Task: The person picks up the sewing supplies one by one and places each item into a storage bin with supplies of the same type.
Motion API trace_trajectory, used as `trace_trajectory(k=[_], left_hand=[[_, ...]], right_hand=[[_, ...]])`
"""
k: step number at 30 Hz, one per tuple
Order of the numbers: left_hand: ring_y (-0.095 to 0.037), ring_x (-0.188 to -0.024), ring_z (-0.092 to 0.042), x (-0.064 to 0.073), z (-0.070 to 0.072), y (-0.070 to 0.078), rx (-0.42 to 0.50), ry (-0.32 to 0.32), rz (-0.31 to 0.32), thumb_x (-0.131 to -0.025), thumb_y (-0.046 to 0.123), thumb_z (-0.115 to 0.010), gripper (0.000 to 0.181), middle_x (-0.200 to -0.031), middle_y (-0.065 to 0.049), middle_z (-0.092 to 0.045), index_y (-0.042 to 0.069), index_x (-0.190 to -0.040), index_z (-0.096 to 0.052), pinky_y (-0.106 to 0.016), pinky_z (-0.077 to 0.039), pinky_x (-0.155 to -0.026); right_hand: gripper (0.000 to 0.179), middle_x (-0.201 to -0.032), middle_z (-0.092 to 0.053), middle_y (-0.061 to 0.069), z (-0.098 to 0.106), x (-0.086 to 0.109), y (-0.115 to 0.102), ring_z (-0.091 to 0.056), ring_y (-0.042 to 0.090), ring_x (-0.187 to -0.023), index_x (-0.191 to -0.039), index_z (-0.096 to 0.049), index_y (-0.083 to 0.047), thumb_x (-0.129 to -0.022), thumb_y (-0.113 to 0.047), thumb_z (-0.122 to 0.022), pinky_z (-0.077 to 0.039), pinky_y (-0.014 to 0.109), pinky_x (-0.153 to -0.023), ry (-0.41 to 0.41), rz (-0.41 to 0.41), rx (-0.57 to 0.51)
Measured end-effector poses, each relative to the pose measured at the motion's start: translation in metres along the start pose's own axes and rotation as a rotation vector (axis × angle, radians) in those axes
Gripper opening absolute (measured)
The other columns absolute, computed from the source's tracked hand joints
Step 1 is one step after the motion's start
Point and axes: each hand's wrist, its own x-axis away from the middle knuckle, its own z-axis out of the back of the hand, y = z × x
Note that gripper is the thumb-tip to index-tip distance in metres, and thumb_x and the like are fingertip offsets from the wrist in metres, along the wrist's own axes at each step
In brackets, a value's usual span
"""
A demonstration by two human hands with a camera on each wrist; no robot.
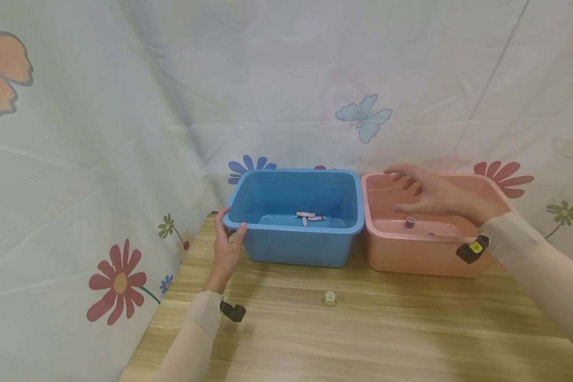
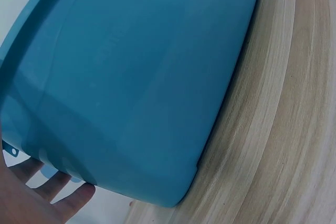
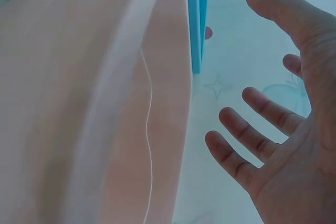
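At the front left corner of a blue plastic tub (image 1: 298, 246), my left hand (image 1: 227, 250) grips the rim, thumb at the front and fingers along the left end. The left wrist view shows those fingers (image 2: 76, 201) against the tub's outer wall. Several small pale, label-like strips (image 1: 306, 215) lie on the tub's floor. My right hand (image 1: 432, 195) is held over a pink plastic tub (image 1: 420, 257), fingers spread and loosely bent, with nothing in them. Below it, a small dark-topped cylinder (image 1: 410, 222) sits inside, and another small dark piece shows partly behind the front rim.
A small whitish cylinder (image 1: 330, 298) stands on the wood-grain table (image 1: 363, 339) in front of the tubs. Both tubs are side by side, rims nearly meeting. A pale curtain (image 1: 286, 79) printed with flowers and butterflies hangs behind them and along the left side.
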Motion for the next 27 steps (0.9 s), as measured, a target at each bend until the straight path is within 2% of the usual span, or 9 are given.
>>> trace_trajectory(k=[9,15,19,22,27], left_hand=[[-0.040,-0.133,-0.048,0.001,-0.001,0.000,-0.001,0.000,0.000,-0.101,0.044,-0.061,0.068,-0.157,-0.016,-0.039,0.031,-0.157,-0.024,-0.062,-0.045,-0.100],[-0.041,-0.134,-0.047,0.001,-0.001,0.001,-0.004,0.000,-0.008,-0.102,0.044,-0.060,0.068,-0.159,-0.014,-0.036,0.031,-0.157,-0.024,-0.062,-0.045,-0.101],[-0.040,-0.134,-0.047,0.001,-0.002,0.002,0.004,0.004,-0.011,-0.102,0.043,-0.061,0.067,-0.159,-0.014,-0.036,0.030,-0.157,-0.024,-0.062,-0.044,-0.101],[-0.040,-0.134,-0.047,0.001,-0.002,0.002,0.008,0.006,-0.010,-0.102,0.043,-0.061,0.068,-0.158,-0.015,-0.037,0.029,-0.157,-0.025,-0.061,-0.044,-0.102],[-0.041,-0.134,-0.047,0.002,-0.002,0.003,0.005,0.004,-0.004,-0.102,0.042,-0.061,0.068,-0.159,-0.015,-0.037,0.029,-0.158,-0.024,-0.063,-0.044,-0.101]], right_hand=[[0.079,-0.148,-0.044,-0.016,-0.007,0.009,-0.007,-0.047,0.016,-0.133,-0.152,-0.032,-0.055,-0.088,-0.051,-0.079,-0.047,0.053,-0.101,0.010,0.014,-0.005],[0.085,-0.149,-0.046,-0.012,-0.011,0.008,-0.012,-0.047,0.019,-0.133,-0.155,-0.033,-0.048,-0.086,-0.044,-0.083,-0.047,0.055,-0.101,0.034,0.080,0.015],[0.089,-0.155,-0.041,-0.015,-0.014,0.012,-0.019,-0.043,0.017,-0.137,-0.157,-0.030,-0.049,-0.084,-0.050,-0.082,-0.044,0.057,-0.103,0.020,0.046,-0.004],[0.089,-0.158,-0.033,-0.024,-0.017,0.017,-0.027,-0.036,0.010,-0.142,-0.155,-0.027,-0.056,-0.084,-0.058,-0.080,-0.041,0.058,-0.107,0.011,-0.017,-0.034],[0.087,-0.159,-0.032,-0.025,-0.026,0.016,-0.032,-0.041,0.009,-0.139,-0.156,-0.028,-0.055,-0.085,-0.057,-0.079,-0.046,0.054,-0.104,0.026,0.027,0.013]])
